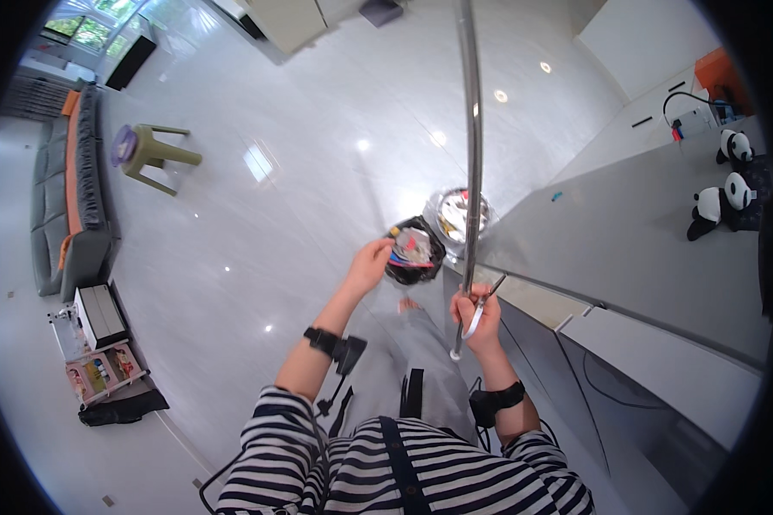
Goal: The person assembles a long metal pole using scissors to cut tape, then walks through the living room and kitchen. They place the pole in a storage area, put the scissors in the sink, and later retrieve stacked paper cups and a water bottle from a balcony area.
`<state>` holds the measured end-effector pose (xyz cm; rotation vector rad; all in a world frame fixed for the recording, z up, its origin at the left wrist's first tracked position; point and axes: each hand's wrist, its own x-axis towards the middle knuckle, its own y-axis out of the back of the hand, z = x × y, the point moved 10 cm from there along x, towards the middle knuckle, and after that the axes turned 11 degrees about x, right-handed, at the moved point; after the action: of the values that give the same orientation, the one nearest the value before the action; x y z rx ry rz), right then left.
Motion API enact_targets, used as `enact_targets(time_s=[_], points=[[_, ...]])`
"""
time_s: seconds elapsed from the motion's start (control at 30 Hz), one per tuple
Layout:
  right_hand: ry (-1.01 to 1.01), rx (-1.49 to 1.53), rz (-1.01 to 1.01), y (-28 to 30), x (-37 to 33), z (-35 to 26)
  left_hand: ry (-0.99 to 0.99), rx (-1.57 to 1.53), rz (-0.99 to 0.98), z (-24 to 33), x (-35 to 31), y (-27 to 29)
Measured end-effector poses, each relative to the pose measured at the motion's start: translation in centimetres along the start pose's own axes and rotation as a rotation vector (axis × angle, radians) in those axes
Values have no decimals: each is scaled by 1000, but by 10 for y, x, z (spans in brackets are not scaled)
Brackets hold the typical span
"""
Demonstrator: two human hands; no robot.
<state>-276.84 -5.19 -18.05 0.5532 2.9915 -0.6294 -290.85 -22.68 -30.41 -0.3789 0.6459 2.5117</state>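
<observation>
My right hand (483, 316) is closed around the lower part of a long silver metal pole (471, 137), which stretches away past the top of the view. Also in that hand is a slim tool with a white loop (472, 324) and a dark pointed tip, which looks like scissors. My left hand (371, 264) is by the left edge of a black bin bag (412, 275) filled with mixed rubbish. Its fingers are bent together, and what they hold, if anything, is hidden. Just beyond the bag, a round bin (442, 233) with a clear liner contains white scraps.
To my right runs a grey tabletop (610, 232) with panda toys (720, 206) and a white box (689, 116). An olive stool (159, 154) stands on the shiny tiled floor. A grey sofa (56, 197) and a low shelf (103, 373) are at left. My bare foot (409, 305) shows near the bag.
</observation>
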Motion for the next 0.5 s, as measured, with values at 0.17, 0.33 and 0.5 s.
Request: enact_targets(time_s=[0.17, 0.33, 0.5], points=[[-84, -2, -62, -29, -5, 15, -51, -140, -23, 87, -67, 69], [-153, -153, -142, -69, -28, 21, -324, -409, 21, 169, -131, 112], [-7, -442, -100, -82, -83, 2, -423, -456, 100, 189, -179, 180]])
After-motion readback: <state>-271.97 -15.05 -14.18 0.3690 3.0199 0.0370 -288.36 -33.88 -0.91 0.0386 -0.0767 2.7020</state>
